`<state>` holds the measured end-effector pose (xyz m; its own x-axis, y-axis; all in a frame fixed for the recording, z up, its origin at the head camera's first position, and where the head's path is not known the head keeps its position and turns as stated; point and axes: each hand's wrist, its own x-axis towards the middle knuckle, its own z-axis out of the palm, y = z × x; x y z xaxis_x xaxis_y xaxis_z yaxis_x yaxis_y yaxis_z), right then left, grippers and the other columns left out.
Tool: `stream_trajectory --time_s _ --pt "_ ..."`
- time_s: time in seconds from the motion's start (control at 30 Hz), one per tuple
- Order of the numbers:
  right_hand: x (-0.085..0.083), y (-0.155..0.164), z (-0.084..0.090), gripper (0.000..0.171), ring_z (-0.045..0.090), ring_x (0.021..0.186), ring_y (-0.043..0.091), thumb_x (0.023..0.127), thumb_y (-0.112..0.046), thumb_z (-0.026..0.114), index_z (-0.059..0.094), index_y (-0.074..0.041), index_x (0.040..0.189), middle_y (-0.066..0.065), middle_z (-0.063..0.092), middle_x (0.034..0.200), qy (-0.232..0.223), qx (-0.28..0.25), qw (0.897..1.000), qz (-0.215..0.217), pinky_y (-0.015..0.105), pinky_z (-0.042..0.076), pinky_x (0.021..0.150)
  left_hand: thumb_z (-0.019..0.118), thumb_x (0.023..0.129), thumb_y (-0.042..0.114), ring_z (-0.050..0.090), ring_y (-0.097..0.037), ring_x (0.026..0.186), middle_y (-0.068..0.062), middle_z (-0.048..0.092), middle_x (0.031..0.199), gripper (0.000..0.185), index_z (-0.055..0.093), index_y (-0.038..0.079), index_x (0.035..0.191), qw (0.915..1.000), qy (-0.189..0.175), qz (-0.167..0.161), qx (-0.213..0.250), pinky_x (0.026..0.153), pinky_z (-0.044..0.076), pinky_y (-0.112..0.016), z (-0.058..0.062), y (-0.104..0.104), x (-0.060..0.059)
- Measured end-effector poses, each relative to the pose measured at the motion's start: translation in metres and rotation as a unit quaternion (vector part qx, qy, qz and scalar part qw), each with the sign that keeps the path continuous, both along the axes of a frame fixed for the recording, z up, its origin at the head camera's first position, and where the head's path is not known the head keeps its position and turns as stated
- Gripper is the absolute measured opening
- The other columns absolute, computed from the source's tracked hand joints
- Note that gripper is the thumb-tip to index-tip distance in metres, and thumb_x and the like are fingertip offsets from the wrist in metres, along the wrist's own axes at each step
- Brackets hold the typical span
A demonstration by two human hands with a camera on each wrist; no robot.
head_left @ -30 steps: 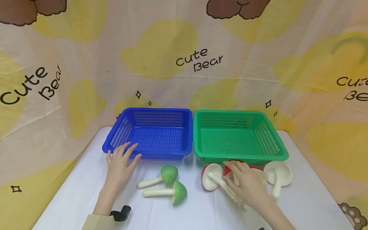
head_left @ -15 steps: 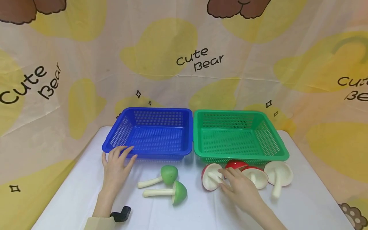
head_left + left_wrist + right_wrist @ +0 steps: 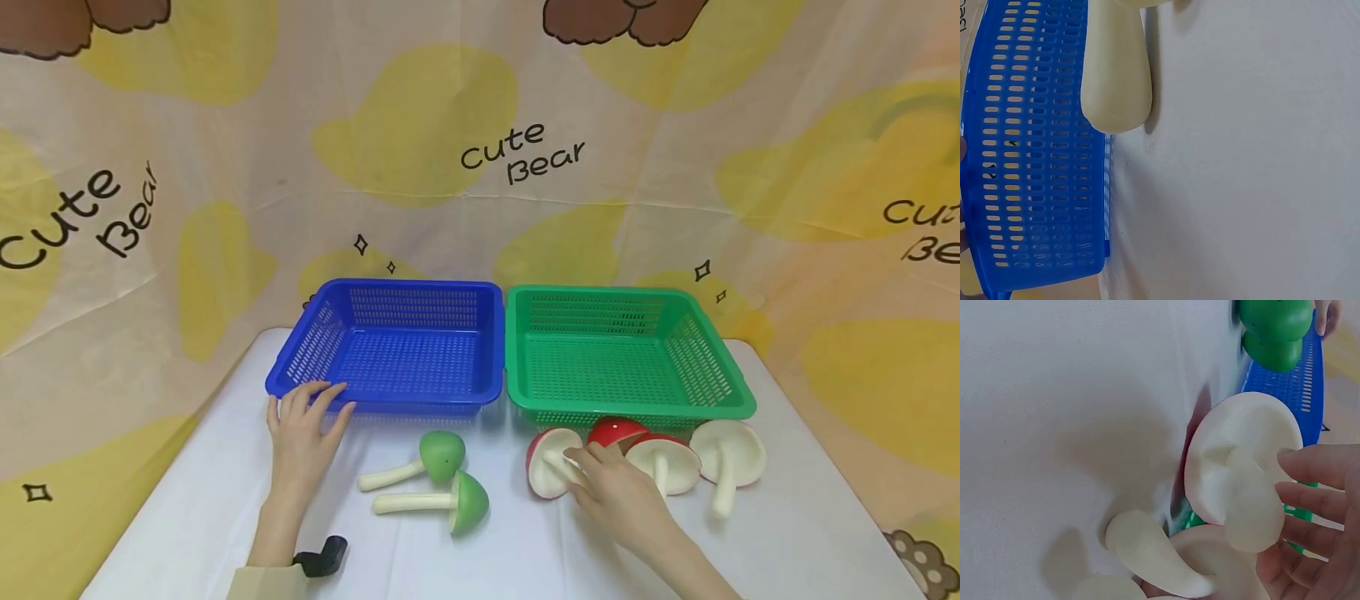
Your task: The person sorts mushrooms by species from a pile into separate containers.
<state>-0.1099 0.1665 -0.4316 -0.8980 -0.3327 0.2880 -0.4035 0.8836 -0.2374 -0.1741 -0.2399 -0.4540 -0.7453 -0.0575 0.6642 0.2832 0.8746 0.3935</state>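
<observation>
My left hand point(image 3: 301, 442) lies at the near left corner of the blue basket point(image 3: 491, 350), its fingertips over the rim. In the left wrist view only bits of its fingers show, at the basket's edge. My right hand point(image 3: 618, 500) is at the leftmost red mushroom point(image 3: 550, 475), a toy with a white underside, lying gills up. Seen from the right wrist, fairly straight fingers point(image 3: 1319, 465) lie close beside that mushroom's pale stem point(image 3: 1254, 506). The head view hides the stem's end behind the hand. To the right lie more red mushrooms point(image 3: 678, 467).
Two green mushrooms point(image 3: 470, 502) lie between the hands, stems to the left. A green basket point(image 3: 630, 412) stands right of the blue one, behind the red mushrooms. A black strap end point(image 3: 322, 557) is at the left wrist. A patterned cloth point(image 3: 420, 125) hangs behind the white table.
My right hand has moved left from over the middle red mushrooms to the leftmost one's stem, uncovering the others. My left hand has shifted slightly left and down at the blue rim.
</observation>
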Motion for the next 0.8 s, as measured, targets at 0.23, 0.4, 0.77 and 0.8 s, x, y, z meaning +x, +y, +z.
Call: stream_trajectory --time_s 0.23,0.4,0.77,0.8 --pt "-0.0019 -0.003 -0.0003 0.038 0.056 0.079 0.011 0.074 -0.014 0.079 0.067 -0.014 0.11 -0.008 0.059 0.088 -0.017 0.014 1.0 -0.01 0.02 0.04 0.053 0.077 0.08 0.016 0.046 -0.04 0.116 -0.016 0.06 0.111 0.03 0.069 0.007 0.107 0.9999 0.007 0.009 0.004 0.109 0.011 -0.072 -0.0025 0.0005 -0.0006" --pt "-0.0013 -0.0041 -0.0017 0.035 0.055 0.078 0.011 0.073 -0.009 0.077 0.067 -0.015 0.106 -0.009 0.054 0.082 -0.016 0.021 1.0 -0.01 0.022 0.041 0.055 0.078 0.078 0.016 0.048 -0.039 0.112 -0.016 0.06 0.108 0.028 0.07 0.006 0.103 0.9997 0.024 0.008 0.003 0.108 0.014 -0.073 -0.0028 0.0014 -0.0016" --pt "-0.0015 -0.0048 -0.0036 0.028 0.046 0.069 0.007 0.074 -0.004 0.072 0.066 -0.017 0.098 -0.011 0.043 0.074 0.0 0.038 0.999 -0.01 0.018 0.029 0.048 0.078 0.078 0.017 0.048 -0.039 0.112 -0.016 0.06 0.108 0.028 0.07 0.007 0.103 0.9998 0.017 0.012 0.001 0.107 0.014 -0.072 0.0002 0.0038 -0.0019" --pt "-0.0012 -0.0047 -0.0033 0.027 0.044 0.068 0.007 0.074 -0.004 0.072 0.065 -0.018 0.095 -0.011 0.041 0.073 0.003 0.035 0.999 -0.009 0.018 0.027 0.047 0.078 0.078 0.017 0.048 -0.039 0.112 -0.016 0.061 0.108 0.028 0.07 0.007 0.103 0.9998 0.017 0.013 0.001 0.107 0.014 -0.072 0.0005 0.004 -0.0016"
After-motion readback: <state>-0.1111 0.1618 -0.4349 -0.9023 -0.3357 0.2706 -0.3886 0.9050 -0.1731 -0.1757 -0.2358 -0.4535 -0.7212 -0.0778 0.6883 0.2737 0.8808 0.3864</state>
